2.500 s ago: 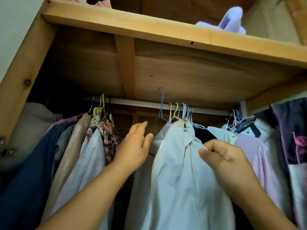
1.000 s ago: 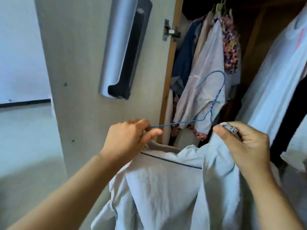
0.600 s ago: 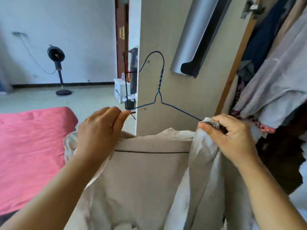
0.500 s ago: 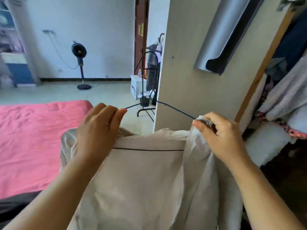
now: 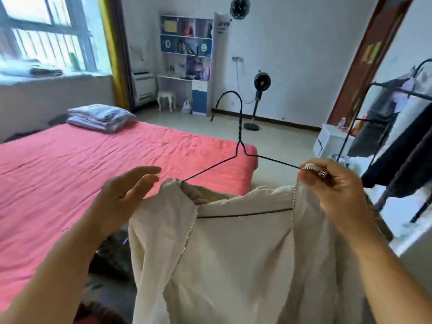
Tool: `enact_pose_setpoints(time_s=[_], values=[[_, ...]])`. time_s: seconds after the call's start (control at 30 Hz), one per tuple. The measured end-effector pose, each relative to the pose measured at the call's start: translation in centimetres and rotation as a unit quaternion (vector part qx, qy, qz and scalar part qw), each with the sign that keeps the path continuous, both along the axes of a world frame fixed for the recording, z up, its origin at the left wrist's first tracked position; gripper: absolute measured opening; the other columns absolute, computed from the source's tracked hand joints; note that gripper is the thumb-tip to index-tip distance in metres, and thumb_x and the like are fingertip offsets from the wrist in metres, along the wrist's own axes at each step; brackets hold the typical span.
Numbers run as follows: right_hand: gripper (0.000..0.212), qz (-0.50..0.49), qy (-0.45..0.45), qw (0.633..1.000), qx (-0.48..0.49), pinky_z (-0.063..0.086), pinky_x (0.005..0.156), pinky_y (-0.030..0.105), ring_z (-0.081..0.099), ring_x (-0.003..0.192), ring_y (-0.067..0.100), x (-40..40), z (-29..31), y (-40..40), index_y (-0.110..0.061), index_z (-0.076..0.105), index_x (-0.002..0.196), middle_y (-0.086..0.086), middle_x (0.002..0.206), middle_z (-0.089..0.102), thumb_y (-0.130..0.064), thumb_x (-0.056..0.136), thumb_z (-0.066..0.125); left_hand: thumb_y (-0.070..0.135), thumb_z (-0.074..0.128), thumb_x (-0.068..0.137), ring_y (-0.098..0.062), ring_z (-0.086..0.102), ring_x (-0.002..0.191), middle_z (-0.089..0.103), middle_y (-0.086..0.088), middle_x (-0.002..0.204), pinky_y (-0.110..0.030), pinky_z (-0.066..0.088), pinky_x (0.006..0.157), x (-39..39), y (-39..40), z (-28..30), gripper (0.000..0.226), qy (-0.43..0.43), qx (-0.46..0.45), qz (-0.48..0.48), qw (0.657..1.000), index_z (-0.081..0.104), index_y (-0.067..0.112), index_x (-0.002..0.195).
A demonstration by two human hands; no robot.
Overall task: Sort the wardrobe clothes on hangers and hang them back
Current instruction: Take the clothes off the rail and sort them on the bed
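A cream zip-up jacket hangs on a thin dark wire hanger in front of me, above the edge of the bed. My right hand pinches the jacket's right collar edge and zip together with the hanger's right arm. Just left of the jacket's left shoulder, my left hand is held with straight fingers and grips nothing. The hanger's hook points up and to the left. The wardrobe is out of view.
A bed with a pink sheet fills the left, with folded bedding at its far end. A black clothes rack with dark garments stands at the right. A standing fan and a shelf unit are by the far wall.
I have turned from the wardrobe to face the bed, carrying the jacket on its hanger. My left hand has let go of the hanger's left side and opened.
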State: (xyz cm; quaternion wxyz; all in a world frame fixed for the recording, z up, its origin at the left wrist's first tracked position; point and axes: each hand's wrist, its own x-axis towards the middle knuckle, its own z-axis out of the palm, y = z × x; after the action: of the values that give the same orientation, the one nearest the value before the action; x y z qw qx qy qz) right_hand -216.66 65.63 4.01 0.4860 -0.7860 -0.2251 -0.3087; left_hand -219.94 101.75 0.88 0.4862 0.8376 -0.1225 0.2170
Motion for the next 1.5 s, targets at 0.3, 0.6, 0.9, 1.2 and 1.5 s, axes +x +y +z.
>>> enact_pose_setpoints(time_s=[0.3,0.6,0.9,1.2,1.5], values=[[0.003,0.135,0.132,0.981,-0.032,0.043,0.060,0.023,0.052,0.067,0.008,12.6,-1.7,9.7,-0.025,0.067,0.082,0.004,0.078,0.063,-0.024,0.083,0.069,0.074,0.053,0.051,-0.008,0.055,0.059,0.062,0.006,0.064,-0.029,0.044,0.060,0.7,5.9,-5.3,0.057,0.135,0.106,0.191,0.966,0.065,0.025,0.076],[0.018,0.275,0.258,0.924,-0.058,0.042,0.071,0.032,0.053,0.071,0.009,20.4,-10.0,25.8,-0.025,0.067,0.073,-0.005,0.071,0.062,-0.010,0.081,0.072,0.081,0.044,0.054,-0.009,0.056,0.061,0.061,0.007,0.061,-0.035,0.044,0.060,-2.2,12.0,-10.4,0.062,0.213,0.096,0.387,0.892,0.062,0.024,0.073],[0.009,0.337,0.310,0.877,-0.142,0.041,0.085,0.049,0.054,0.070,0.007,26.6,-19.9,41.9,-0.038,0.065,0.074,-0.014,0.066,0.059,-0.046,0.071,0.064,0.043,0.070,0.078,-0.025,0.055,0.085,0.060,-0.002,0.094,-0.035,0.041,0.068,0.6,19.5,-17.1,0.036,0.306,0.086,0.544,0.777,0.062,0.016,0.100],[0.020,0.305,0.342,0.850,-0.261,0.017,0.081,0.032,0.056,0.081,0.018,34.2,-32.8,56.1,-0.028,0.056,0.069,-0.013,0.063,0.055,-0.035,0.086,0.063,0.035,0.058,0.090,-0.023,0.040,0.130,0.041,-0.005,0.143,-0.038,0.035,0.104,8.0,27.5,-28.0,0.063,0.431,0.044,0.554,0.711,0.033,0.019,0.145],[0.054,0.286,0.230,0.841,-0.398,0.017,0.107,0.047,0.039,0.123,0.033,36.4,-44.2,62.2,-0.015,0.053,0.127,0.014,0.125,0.051,-0.039,0.079,0.061,0.039,0.046,0.096,-0.015,0.012,0.145,0.013,0.001,0.158,-0.034,0.021,0.114,10.0,28.0,-37.7,0.055,0.567,0.016,0.471,0.676,0.028,0.027,0.147]])
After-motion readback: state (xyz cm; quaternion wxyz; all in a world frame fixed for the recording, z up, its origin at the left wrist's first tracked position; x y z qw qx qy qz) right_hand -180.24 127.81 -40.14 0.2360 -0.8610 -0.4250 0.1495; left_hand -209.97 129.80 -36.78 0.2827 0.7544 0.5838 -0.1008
